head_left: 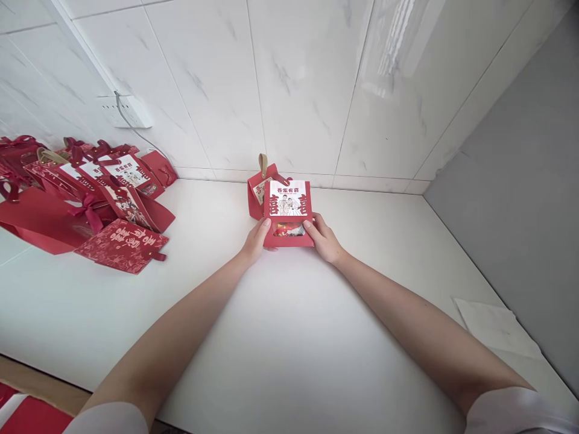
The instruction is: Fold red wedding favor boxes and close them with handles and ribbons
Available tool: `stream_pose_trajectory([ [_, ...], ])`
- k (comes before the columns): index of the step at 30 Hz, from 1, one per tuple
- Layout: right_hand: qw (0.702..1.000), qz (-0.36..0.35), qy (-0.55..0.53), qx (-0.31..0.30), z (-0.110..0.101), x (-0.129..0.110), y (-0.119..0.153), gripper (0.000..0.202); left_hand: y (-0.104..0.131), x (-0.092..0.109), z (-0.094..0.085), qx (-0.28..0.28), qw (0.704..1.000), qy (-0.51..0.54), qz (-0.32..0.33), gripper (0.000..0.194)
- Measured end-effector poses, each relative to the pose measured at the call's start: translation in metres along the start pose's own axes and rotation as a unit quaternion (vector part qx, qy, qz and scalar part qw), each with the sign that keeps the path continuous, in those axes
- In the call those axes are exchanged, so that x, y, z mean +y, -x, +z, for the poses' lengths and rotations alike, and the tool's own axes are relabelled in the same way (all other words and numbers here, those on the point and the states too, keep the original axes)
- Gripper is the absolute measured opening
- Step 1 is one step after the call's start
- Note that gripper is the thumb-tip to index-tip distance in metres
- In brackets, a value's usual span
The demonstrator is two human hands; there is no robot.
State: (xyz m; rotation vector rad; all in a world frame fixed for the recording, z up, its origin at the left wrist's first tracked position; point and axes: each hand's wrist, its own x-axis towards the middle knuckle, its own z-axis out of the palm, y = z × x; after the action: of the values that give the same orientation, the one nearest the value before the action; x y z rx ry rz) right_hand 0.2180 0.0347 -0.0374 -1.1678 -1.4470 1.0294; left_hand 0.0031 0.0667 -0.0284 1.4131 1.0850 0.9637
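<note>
A red gift box (289, 199) with a white printed label and a small window showing wrapped contents is held between both hands near the back of the white table. My left hand (257, 240) grips its left side, thumb on the front. On the right side, my right hand (324, 237) holds the box with its thumb on the front beside the window. Just behind it, to the left, stands another red box (256, 191) with a gold-coloured loop on top, partly hidden by the held one.
Several red boxes and bags with ribbons (131, 175) crowd the left of the white table (280, 349). A tiled wall with a socket (124, 112) and cable runs behind. White paper (495, 325) lies at the right edge. Something red (38, 416) shows at the lower left.
</note>
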Motion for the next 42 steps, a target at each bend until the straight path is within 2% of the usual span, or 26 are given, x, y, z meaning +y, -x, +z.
stream_pose_trajectory([
  [2, 1.000, -0.018, 0.013, 0.005, 0.000, 0.001, 0.001, 0.058, -0.002, -0.004, 0.000, 0.000, 1.000, 0.020, 0.015, 0.071],
  [5, 0.997, -0.061, 0.039, 0.006, -0.001, 0.001, 0.003, 0.061, -0.006, -0.010, 0.002, -0.020, 0.992, 0.111, 0.050, 0.060],
  [8, 0.994, -0.088, 0.065, -0.009, -0.002, 0.001, 0.005, 0.065, -0.007, -0.012, 0.002, -0.034, 0.983, 0.173, 0.048, 0.054],
  [14, 0.990, -0.110, 0.088, -0.003, -0.002, 0.000, 0.007, 0.063, -0.001, -0.004, 0.002, -0.019, 0.994, 0.109, 0.022, 0.060],
  [19, 0.987, -0.127, 0.097, 0.002, -0.002, -0.001, 0.008, 0.061, 0.001, -0.003, 0.002, -0.019, 0.995, 0.095, 0.038, 0.064],
  [28, 0.988, -0.124, 0.090, 0.003, -0.002, 0.000, 0.007, 0.060, -0.004, -0.011, 0.001, -0.004, 0.996, 0.082, 0.044, 0.064],
  [38, 0.990, -0.112, 0.085, 0.007, -0.003, 0.001, 0.006, 0.059, -0.001, -0.006, 0.004, 0.006, 0.996, 0.073, 0.047, 0.066],
  [42, 0.994, -0.096, 0.059, 0.003, -0.002, 0.003, 0.005, 0.059, 0.000, -0.006, 0.003, -0.007, 0.996, 0.068, 0.060, 0.063],
])
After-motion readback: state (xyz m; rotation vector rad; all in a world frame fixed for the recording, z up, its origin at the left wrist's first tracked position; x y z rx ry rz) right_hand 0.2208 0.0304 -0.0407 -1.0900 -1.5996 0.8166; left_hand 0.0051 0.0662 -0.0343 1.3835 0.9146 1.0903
